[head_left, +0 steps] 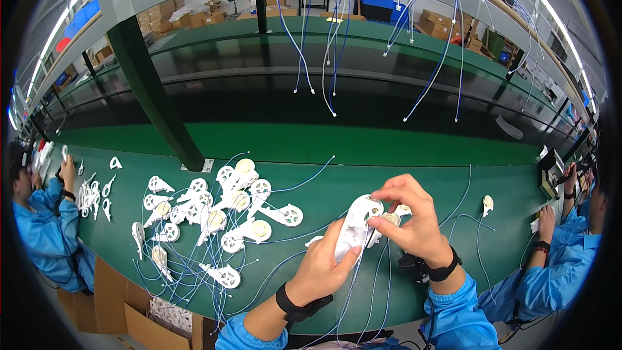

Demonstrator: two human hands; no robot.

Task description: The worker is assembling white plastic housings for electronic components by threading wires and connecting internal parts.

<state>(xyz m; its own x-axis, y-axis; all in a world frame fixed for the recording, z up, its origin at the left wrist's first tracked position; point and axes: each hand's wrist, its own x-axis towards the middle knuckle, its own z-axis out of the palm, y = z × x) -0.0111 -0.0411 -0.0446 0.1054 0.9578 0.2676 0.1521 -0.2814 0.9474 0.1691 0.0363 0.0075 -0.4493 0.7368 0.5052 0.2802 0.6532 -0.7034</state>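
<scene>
My left hand [322,264] grips a white plastic housing [354,228], a long piece with a rounded, ring-like upper end, held tilted above the green bench. At that rounded end, the thumb and forefinger of my right hand [413,215] close on the rim; whether a small part sits between them is hidden. Behind and below my right hand lie more white parts with cream discs [392,218], partly covered. Blue and white wires [369,285] run down from this spot toward the bench's near edge. A dark object [413,266] rests beside my right wrist.
Left of my hands, a heap of white wheel-ended parts [227,277] with tangled wires covers the green bench [291,175]. One wired part [487,205] lies at right. Wires [335,58] hang overhead, and a green post [155,97] stands left. Co-workers [48,220] sit either side.
</scene>
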